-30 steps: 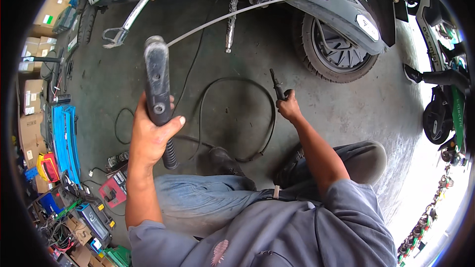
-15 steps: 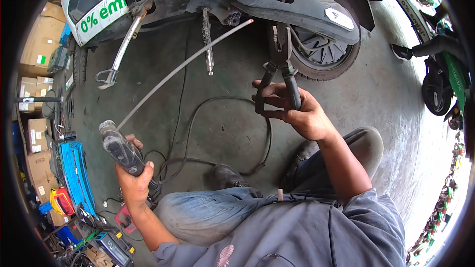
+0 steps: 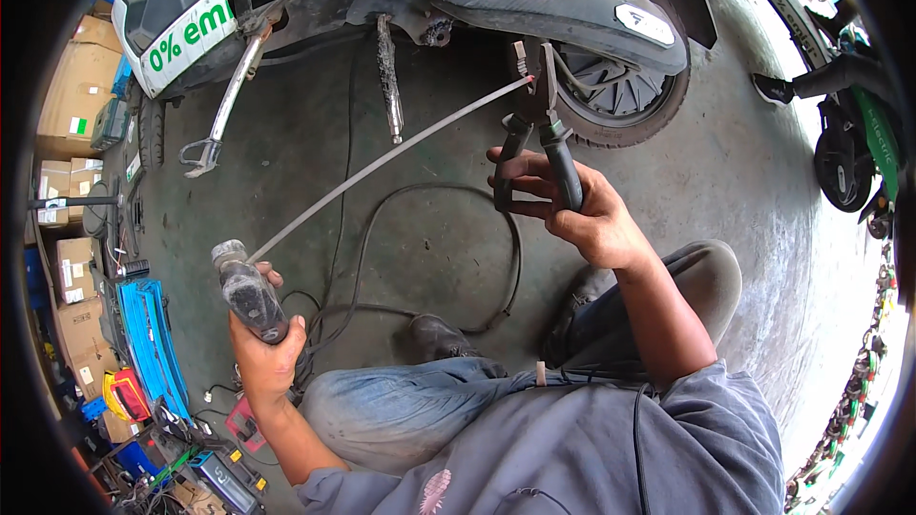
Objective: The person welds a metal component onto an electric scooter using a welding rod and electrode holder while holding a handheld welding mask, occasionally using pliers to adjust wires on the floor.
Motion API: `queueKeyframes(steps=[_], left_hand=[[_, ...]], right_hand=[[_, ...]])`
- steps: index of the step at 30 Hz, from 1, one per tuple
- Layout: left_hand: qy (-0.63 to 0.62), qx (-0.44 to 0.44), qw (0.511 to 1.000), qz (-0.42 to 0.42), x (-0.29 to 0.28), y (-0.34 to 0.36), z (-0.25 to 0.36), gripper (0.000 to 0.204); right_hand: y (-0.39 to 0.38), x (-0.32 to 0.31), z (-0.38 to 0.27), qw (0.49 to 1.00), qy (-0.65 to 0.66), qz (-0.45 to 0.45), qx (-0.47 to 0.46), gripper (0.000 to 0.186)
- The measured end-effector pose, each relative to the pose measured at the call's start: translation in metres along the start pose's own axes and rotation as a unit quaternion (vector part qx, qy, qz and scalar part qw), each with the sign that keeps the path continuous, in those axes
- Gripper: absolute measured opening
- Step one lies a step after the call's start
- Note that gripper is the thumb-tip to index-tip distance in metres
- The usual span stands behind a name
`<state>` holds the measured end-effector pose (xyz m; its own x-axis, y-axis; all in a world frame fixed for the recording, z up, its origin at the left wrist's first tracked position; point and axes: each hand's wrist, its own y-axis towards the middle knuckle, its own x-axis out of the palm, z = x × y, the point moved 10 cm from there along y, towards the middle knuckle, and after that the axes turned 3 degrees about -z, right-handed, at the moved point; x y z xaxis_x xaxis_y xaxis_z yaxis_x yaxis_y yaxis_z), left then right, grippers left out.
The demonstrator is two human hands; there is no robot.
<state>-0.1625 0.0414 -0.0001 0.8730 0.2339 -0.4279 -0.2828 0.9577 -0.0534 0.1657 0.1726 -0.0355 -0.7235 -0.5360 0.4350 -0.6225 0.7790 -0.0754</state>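
"Pliers (image 3: 548, 107), one pair: two dark handles, two dull metal jaws. Where are they?"

"Just left of the wheel (image 3: 620, 100), in the right hand (image 3: 593, 217). The fingers go around both handles, which are spread wide, so the jaws stand apart."

"What's between the jaws?"

"The red tip of one rod (image 3: 382, 162). I can't tell if the jaws touch it. The rod is thin, grey, round and a little bent."

"And its other end?"

"Well left of the wheel and lower, in one black holder (image 3: 253, 298). That's chunky, rounded and scuffed grey. The left hand (image 3: 265, 358) is wrapped snugly around it."

"Is there room to move?"

"The gap from the pliers to the wheel's bumpy edge looks small. Lots of hard grey floor (image 3: 658, 191) spreads below the wheel. One smooth black cable (image 3: 520, 257) lies in a big loop, below and left of it."

"What hangs left of the wheel?"

"Two metal legs. The near leg (image 3: 388, 76) is lumpy and black with a shiny end. The far leg (image 3: 231, 100) is long and silvery, with a hoop at the bottom."

"Shoes?"

"Two dark shoes (image 3: 441, 336), below and left of the wheel."
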Motion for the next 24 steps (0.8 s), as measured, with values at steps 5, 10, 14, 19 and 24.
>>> queueKeyframes(steps=[5,10,14,19,24], left_hand=[[0.015,0.009,1.0,-0.005,0.002,0.0,0.002,0.064],[0.017,0.005,1.0,0.002,0.0,-0.001,0.002,0.064],[0.039,0.01,0.999,0.0,0.0,-0.001,0.001,0.066],[0.053,-0.019,0.998,0.017,0.0,-0.002,-0.005,0.071],[0.119,-0.021,0.992,0.02,-0.005,-0.003,-0.012,0.08]], right_hand=[[0.0,-0.004,-0.003,1.0,-0.03,0.008,-0.002,0.069],[0.001,-0.007,-0.004,0.997,-0.076,0.025,-0.001,0.065],[0.001,-0.015,-0.002,0.992,-0.115,0.045,-0.02,0.064],[0.002,-0.024,0.013,0.993,-0.051,0.104,-0.008,0.068],[0.004,-0.026,0.06,0.992,-0.029,0.065,0.106,0.075]])
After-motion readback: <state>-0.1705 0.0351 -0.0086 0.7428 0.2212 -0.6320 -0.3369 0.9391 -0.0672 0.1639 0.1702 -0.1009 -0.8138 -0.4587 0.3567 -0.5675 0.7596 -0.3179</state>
